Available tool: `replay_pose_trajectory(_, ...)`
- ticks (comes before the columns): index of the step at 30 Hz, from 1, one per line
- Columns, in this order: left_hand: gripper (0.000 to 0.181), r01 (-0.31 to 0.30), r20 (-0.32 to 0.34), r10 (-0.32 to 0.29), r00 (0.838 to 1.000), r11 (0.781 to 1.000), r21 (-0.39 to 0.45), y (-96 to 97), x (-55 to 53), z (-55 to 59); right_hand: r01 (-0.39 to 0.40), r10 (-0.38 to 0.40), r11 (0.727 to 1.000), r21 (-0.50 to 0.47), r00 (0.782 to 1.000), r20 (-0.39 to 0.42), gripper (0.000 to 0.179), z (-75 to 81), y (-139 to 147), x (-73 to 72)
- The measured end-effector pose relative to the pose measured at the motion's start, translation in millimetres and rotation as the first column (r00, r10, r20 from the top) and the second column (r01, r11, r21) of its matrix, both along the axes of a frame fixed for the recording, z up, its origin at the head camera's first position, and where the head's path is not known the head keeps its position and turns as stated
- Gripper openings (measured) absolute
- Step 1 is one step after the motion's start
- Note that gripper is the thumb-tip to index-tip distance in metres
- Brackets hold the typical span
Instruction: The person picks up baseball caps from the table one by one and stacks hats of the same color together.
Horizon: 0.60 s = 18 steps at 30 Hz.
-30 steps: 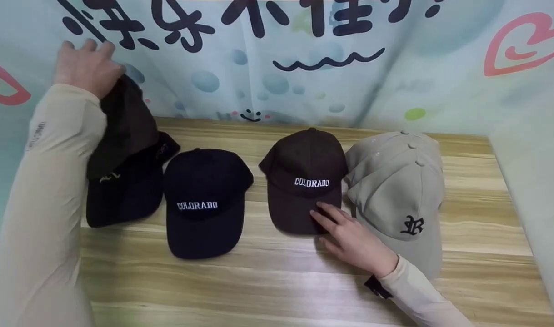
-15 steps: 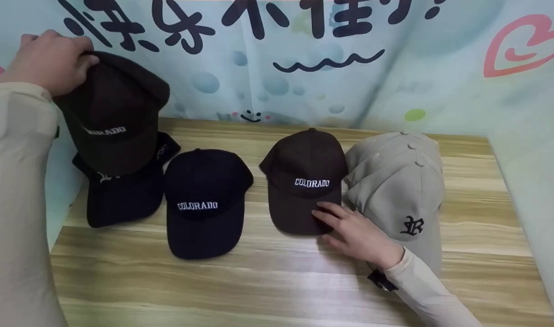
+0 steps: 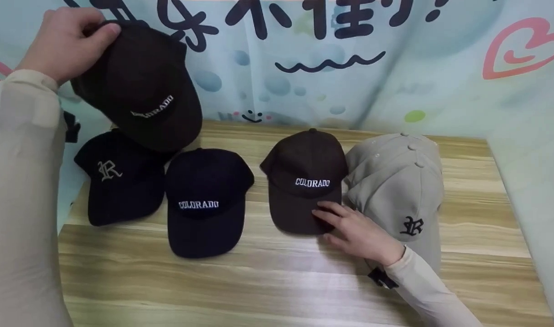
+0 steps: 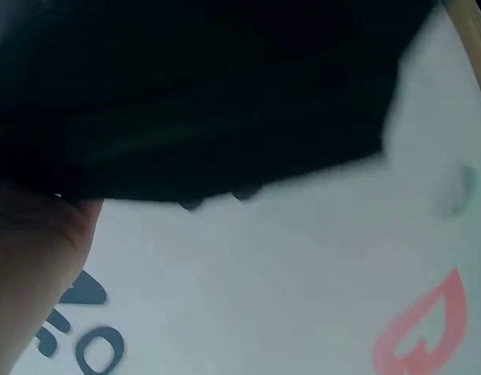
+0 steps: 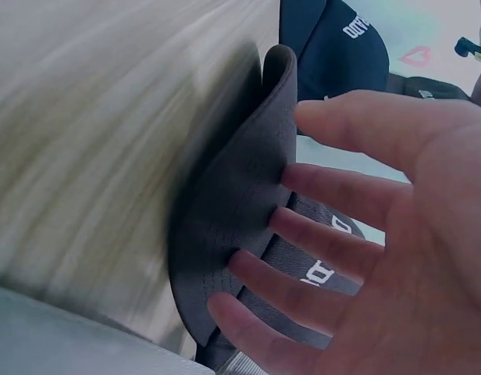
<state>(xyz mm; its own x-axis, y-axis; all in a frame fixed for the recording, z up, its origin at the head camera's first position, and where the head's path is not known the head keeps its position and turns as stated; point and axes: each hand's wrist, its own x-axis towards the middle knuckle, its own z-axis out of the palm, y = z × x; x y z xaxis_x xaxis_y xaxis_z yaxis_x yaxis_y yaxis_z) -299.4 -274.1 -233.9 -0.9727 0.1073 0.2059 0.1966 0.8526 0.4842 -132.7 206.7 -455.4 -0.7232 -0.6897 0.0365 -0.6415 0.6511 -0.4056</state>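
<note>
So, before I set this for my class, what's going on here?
A person is handling caps at a table. The left hand holds a dark brown cap up in the air, over the back of a dark cap with an R. The fingers of the right hand rest on the brim of another brown cap, which lies on the table. Between them lies a dark blue cap, and at the far right is a stack of grey caps.
</note>
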Motion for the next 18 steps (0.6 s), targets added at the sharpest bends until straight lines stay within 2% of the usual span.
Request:
replay_pose_trajectory(5, 0.033, -0.002, 0.03, 0.0, 1.0, 0.998, 0.057, 17.7, 2.1, 7.7, 0.001, -0.001, 1.0, -0.001, 1.0, 0.0, 0.053, -0.8, -0.5, -0.5)
replay_pose_trajectory(12, 0.033, -0.006, -0.017, 0.007, 1.0, 0.997, 0.078, 36.6, 4.8, 14.7, -0.001, 0.001, 1.0, -0.014, 1.0, 0.031, 0.048, 5.3, 3.6, 0.3)
replay_pose_trajectory(15, 0.037, 0.023, -0.029, -0.021, 0.999, 0.998, 0.051, 50.7, 7.0, 16.3, 0.004, -0.003, 0.999, -0.048, 1.0, 0.027, 0.046, 11.1, 6.4, 0.2)
replay_pose_trajectory(18, 0.04, 0.088, -0.07, -0.087, 0.994, 0.996, 0.006, 67.0, 11.0, 16.4, 0.017, -0.016, 0.995, -0.095, 1.0, 0.004, 0.045, 16.3, 8.2, -0.1)
